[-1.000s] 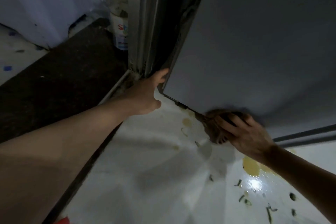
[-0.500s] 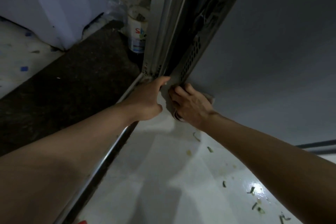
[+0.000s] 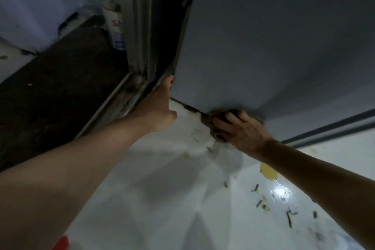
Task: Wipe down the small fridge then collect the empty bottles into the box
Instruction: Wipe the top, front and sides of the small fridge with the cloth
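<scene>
The small grey fridge (image 3: 274, 36) fills the upper right, seen from above down its side panel. My left hand (image 3: 160, 105) rests on the fridge's lower left corner, its fingers reaching behind the edge and hidden there. My right hand (image 3: 241, 130) grips a dark brownish cloth (image 3: 218, 135) and presses it against the bottom edge of the fridge side, where it meets the white floor (image 3: 162, 199). A plastic bottle (image 3: 115, 26) with a white label stands behind the metal door frame, partly hidden.
A metal door frame and floor track (image 3: 140, 46) run just left of the fridge. A dark mat (image 3: 60, 87) lies beyond the track. A white box-like thing (image 3: 36, 6) stands at the upper left. Yellow stains (image 3: 267, 172) and green scraps (image 3: 290, 217) dot the floor at right.
My right hand with the cloth has slid right along the fridge's bottom edge, away from the corner by my left hand. My left hand stays at the corner.
</scene>
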